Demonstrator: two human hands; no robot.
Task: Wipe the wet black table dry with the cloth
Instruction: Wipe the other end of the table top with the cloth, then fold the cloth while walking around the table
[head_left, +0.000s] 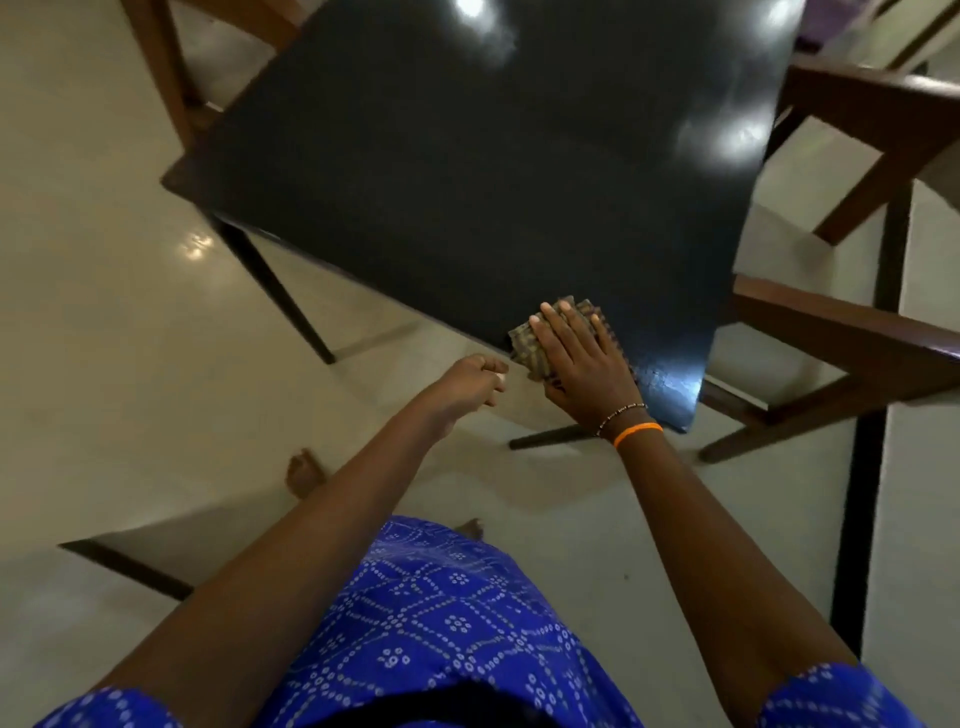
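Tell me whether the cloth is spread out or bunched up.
Bunched up. The cloth sits as a thick folded wad under the flat right hand at the black table's near edge.

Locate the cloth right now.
Head view: the cloth lies flat under the right hand at the near edge of the black table, left hand just beside it.

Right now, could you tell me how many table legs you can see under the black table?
2: one leg under the table's left corner, one below the near edge by the right hand. Others may be hidden.
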